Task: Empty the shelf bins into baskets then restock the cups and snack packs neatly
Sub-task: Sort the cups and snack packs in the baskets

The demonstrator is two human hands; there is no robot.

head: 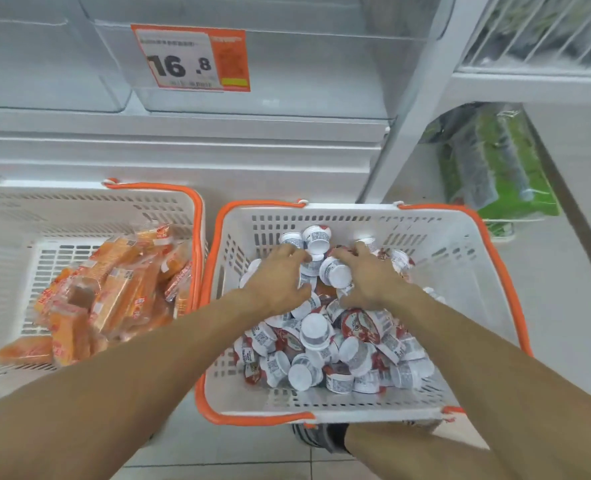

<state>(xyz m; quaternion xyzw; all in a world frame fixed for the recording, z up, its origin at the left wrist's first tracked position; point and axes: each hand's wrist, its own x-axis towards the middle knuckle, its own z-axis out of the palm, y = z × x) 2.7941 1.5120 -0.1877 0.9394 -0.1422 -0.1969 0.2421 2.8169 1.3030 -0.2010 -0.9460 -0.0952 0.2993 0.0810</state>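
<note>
Cups (335, 344) beside snack-pack basket (17, 216)

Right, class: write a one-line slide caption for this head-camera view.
Both hands, left and right, gather small white plastic cups from the right-hand white, orange-rimmed basket; orange snack packs fill its neighbour.

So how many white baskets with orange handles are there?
2. One white plastic basket with orange handles holds small cups, under both hands; another on the left holds orange snack packs, partly cut off.

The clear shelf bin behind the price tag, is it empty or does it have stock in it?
Empty. Through the clear shelf bin only bare white shelf shows; the cups lie in the right basket.
</note>
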